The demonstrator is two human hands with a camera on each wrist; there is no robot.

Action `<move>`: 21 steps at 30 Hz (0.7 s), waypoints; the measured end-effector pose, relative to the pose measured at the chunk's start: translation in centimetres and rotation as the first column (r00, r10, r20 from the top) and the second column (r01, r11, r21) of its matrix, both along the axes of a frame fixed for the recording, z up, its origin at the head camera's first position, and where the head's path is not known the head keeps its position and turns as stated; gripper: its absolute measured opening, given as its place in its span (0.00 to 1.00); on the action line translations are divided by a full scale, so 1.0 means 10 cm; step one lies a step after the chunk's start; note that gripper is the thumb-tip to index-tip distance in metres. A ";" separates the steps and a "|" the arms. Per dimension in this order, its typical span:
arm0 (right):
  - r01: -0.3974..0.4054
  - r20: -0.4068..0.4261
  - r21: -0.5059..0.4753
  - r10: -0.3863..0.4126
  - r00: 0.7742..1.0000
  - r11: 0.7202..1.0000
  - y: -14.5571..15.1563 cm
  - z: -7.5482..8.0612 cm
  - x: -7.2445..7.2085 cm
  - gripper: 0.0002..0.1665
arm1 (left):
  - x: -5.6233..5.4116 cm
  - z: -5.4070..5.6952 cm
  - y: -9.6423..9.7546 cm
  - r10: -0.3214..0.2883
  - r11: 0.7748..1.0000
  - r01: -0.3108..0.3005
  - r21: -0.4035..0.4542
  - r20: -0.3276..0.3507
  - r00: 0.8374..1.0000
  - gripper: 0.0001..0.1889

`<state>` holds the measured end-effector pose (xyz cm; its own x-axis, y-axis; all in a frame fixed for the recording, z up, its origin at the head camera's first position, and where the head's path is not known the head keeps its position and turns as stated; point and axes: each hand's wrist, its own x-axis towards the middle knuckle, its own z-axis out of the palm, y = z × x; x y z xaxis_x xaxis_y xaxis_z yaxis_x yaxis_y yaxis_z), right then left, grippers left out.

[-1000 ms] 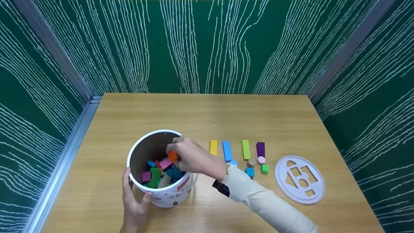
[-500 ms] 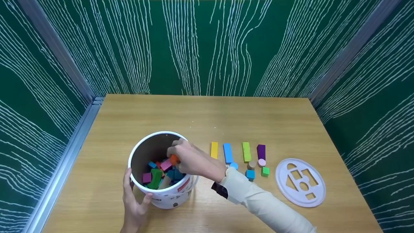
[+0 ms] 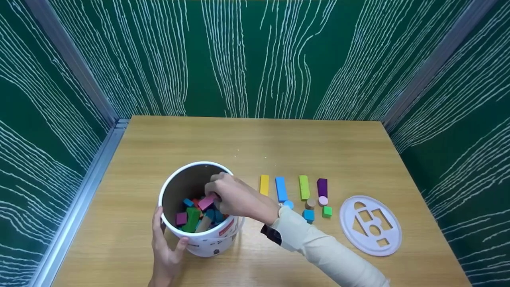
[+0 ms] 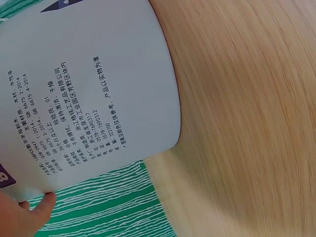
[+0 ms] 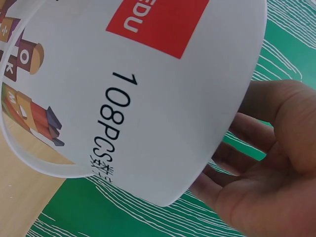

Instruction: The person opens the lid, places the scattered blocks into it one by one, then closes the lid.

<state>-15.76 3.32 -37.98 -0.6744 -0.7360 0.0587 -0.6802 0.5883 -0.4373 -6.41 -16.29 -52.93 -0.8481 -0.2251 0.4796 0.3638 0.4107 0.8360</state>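
A white bucket [image 3: 211,248] stands tilted on the table, its mouth facing me and several colored blocks inside. At its left side my left hand [image 3: 166,255] grips the wall, fingers along the far left and thumb on the front. In the left wrist view, the fingers of that hand [image 4: 22,217] touch the bucket's printed side. My right hand [image 3: 235,197] reaches over the rim into the bucket, fingers curled down among the blocks. A pink block [image 3: 206,201] lies right at its fingertips; I cannot tell whether they pinch it. A green block [image 3: 192,219] sits nearby.
Right of the bucket lie yellow [image 3: 264,184], blue [image 3: 281,189], lime [image 3: 304,187] and purple blocks [image 3: 322,187], with small cylinders and cubes in front. A round white lid [image 3: 350,231] with cut-out shapes lies farther right. Green patterned walls [image 3: 255,59] enclose the table.
The orange block at my right fingertips has gone from sight, and the pink block now shows at them. My left hand stays on the bucket.
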 end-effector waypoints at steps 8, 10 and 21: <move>0.013 -0.004 0.004 -0.013 1.000 1.000 0.03 0.04 0.04 0.14 | -0.01 -0.02 0.00 0.007 1.000 -0.007 0.013 0.016 1.000 0.44; 0.017 0.001 -0.003 -0.017 1.000 1.000 0.05 0.06 0.04 0.14 | -0.01 -0.03 0.00 0.008 1.000 -0.009 0.015 0.016 1.000 0.44; 0.028 -0.021 -0.075 -0.030 0.999 0.997 0.24 0.16 0.07 0.10 | 0.00 -0.03 -0.01 -0.006 1.000 0.006 0.015 -0.017 1.000 0.46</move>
<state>-15.03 5.75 -36.43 -0.6935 -0.7090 0.1279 -0.6730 0.5741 -0.4663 -6.43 -16.41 -53.26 -0.8414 -0.2272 0.4902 0.3803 0.3955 0.8360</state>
